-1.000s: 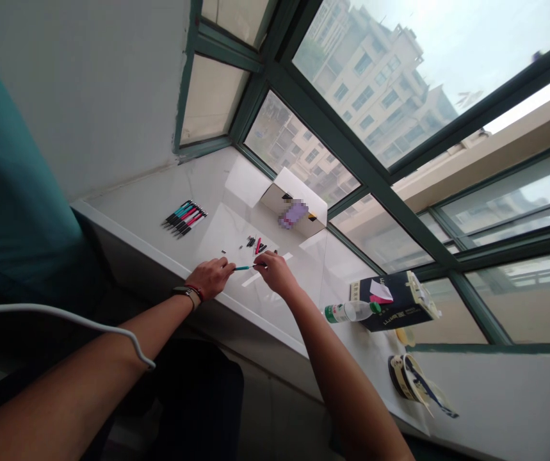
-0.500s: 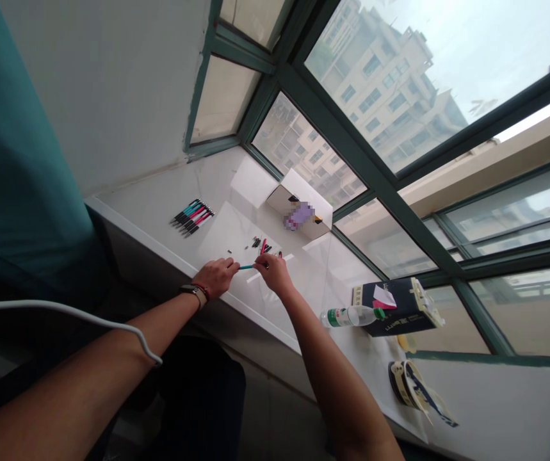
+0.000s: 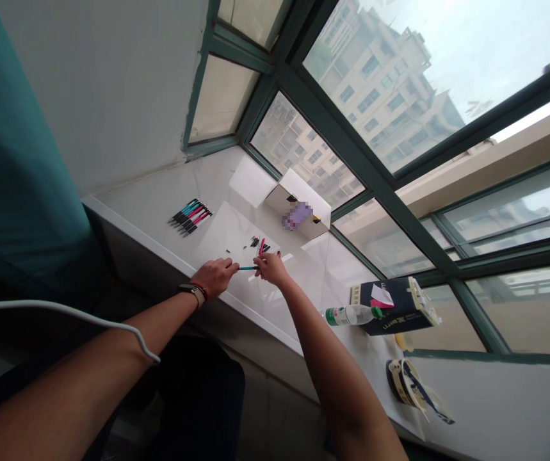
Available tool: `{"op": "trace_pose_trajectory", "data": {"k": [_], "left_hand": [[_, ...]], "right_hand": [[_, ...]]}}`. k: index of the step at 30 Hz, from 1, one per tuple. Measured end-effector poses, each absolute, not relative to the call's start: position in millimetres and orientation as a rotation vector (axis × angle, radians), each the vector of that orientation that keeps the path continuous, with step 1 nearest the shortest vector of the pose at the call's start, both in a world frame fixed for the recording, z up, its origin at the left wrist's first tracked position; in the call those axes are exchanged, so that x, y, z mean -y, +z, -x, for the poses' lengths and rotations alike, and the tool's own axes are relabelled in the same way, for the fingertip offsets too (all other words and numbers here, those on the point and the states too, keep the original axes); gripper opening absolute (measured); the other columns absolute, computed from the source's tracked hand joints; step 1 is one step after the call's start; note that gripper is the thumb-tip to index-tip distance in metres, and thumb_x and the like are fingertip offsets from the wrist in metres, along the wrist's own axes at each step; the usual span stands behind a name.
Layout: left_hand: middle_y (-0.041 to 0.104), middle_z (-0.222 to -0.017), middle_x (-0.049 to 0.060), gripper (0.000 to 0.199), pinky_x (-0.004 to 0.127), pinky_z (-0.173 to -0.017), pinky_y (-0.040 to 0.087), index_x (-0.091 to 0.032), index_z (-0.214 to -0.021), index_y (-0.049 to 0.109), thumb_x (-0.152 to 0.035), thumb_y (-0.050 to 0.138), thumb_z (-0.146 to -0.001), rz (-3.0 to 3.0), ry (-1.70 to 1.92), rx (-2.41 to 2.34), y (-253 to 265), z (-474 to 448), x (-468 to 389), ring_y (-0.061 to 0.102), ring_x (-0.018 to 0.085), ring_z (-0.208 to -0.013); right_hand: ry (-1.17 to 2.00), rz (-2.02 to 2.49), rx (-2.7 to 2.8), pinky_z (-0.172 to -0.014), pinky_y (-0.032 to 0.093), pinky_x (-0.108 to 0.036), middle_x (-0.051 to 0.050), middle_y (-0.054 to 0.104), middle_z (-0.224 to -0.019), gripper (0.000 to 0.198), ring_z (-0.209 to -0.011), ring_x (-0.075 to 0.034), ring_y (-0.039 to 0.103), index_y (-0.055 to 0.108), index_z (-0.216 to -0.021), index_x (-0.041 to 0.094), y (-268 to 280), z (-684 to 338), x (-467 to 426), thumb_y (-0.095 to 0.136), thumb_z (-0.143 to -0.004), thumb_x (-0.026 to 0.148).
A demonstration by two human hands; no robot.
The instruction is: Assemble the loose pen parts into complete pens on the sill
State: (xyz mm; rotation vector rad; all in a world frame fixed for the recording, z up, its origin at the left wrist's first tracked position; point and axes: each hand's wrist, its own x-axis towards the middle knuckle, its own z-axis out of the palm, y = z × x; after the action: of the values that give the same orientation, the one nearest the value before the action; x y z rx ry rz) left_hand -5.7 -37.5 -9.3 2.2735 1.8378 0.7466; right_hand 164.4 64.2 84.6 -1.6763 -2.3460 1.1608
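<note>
Between my two hands is a teal pen [image 3: 246, 268], held level just above the white sill. My left hand [image 3: 217, 277] is closed on its left end, and my right hand [image 3: 271, 266] pinches its dark right end with the fingertips. Beyond the right hand lie several small black pen parts [image 3: 255, 242] and a pink pen barrel [image 3: 262, 246]. A tiny dark piece [image 3: 228, 251] sits alone beyond the left hand. Farther left, several pens [image 3: 191, 216] in teal, pink, white and black lie side by side in a row.
A white box [image 3: 282, 200] with a blurred purple patch stands by the window. On the right are a plastic bottle [image 3: 351, 315] lying on its side, a dark carton [image 3: 394, 307] and a paper tub [image 3: 402, 382]. A white cable [image 3: 87, 315] crosses my left forearm.
My right fingers have shifted slightly around the dark end of the pen. Both hands still hold it in nearly the same place, and the view has moved a little.
</note>
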Motion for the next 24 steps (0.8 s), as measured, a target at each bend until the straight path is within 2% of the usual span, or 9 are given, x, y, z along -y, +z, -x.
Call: {"op": "trace_pose_trajectory", "data": {"k": [3,5,8,10,13,22,24], "left_hand": [[0.060,-0.093,0.008,0.030,0.035,-0.070,0.040,-0.024,-0.108,0.062,-0.026,0.034,-0.099,-2.291,0.725,-1.857,-8,6,38,0.057,0.022,-0.083],[0.061,-0.093,0.008,0.029,0.034,-0.069,0.040,-0.024,-0.109,0.062,-0.028,0.034,-0.100,-2.289,0.726,-1.858,-8,6,38,0.057,0.022,-0.084],[0.061,-0.092,0.008,0.028,0.034,-0.069,0.040,-0.024,-0.109,0.061,-0.029,0.035,-0.100,-2.262,0.748,-1.855,-8,6,38,0.057,0.021,-0.083],[0.061,-0.091,0.008,0.028,0.034,-0.069,0.040,-0.024,-0.107,0.061,-0.029,0.035,-0.100,-2.251,0.753,-1.855,-8,6,38,0.057,0.021,-0.083],[0.061,-0.091,0.008,0.028,0.035,-0.069,0.040,-0.023,-0.107,0.062,-0.029,0.035,-0.100,-2.236,0.753,-1.854,-7,5,38,0.057,0.022,-0.082],[0.062,-0.092,0.009,0.029,0.035,-0.071,0.041,-0.023,-0.106,0.062,-0.027,0.034,-0.099,-2.251,0.722,-1.868,-5,6,39,0.058,0.022,-0.084],[0.062,-0.092,0.009,0.029,0.035,-0.070,0.041,-0.023,-0.108,0.062,-0.028,0.034,-0.100,-2.261,0.723,-1.865,-6,6,38,0.057,0.022,-0.084]], "right_hand": [[1.273,1.700,2.233,-0.052,0.048,-0.023,-0.003,0.071,-0.070,0.029,-0.051,-0.012,0.062,0.059,-0.089,0.017,92,-168,-66,0.049,-0.099,0.042],[1.308,1.656,2.250,-0.056,0.049,-0.023,-0.005,0.073,-0.080,0.028,-0.061,-0.014,0.066,0.060,-0.097,0.017,101,-174,-69,0.057,-0.095,0.045],[1.248,1.497,2.428,-0.066,0.050,-0.023,-0.004,0.074,-0.090,0.030,-0.075,-0.014,0.067,0.064,-0.104,0.017,115,-185,-70,0.076,-0.080,0.032],[1.095,1.432,2.544,-0.071,0.049,-0.024,-0.002,0.073,-0.087,0.021,-0.077,-0.014,0.066,0.068,-0.096,0.017,119,-188,-68,0.076,-0.076,0.020],[0.938,1.474,2.574,-0.072,0.047,-0.024,0.000,0.073,-0.074,0.002,-0.071,-0.013,0.065,0.070,-0.082,0.018,117,-186,-61,0.068,-0.081,0.017],[1.027,1.697,2.495,-0.067,0.049,-0.025,-0.003,0.068,-0.055,0.044,-0.063,-0.015,0.066,0.065,-0.068,0.017,102,-181,-59,0.044,-0.100,0.038],[1.109,1.665,2.460,-0.064,0.049,-0.024,-0.003,0.070,-0.063,0.037,-0.061,-0.014,0.065,0.067,-0.077,0.016,104,-184,-61,0.047,-0.099,0.038]]}}
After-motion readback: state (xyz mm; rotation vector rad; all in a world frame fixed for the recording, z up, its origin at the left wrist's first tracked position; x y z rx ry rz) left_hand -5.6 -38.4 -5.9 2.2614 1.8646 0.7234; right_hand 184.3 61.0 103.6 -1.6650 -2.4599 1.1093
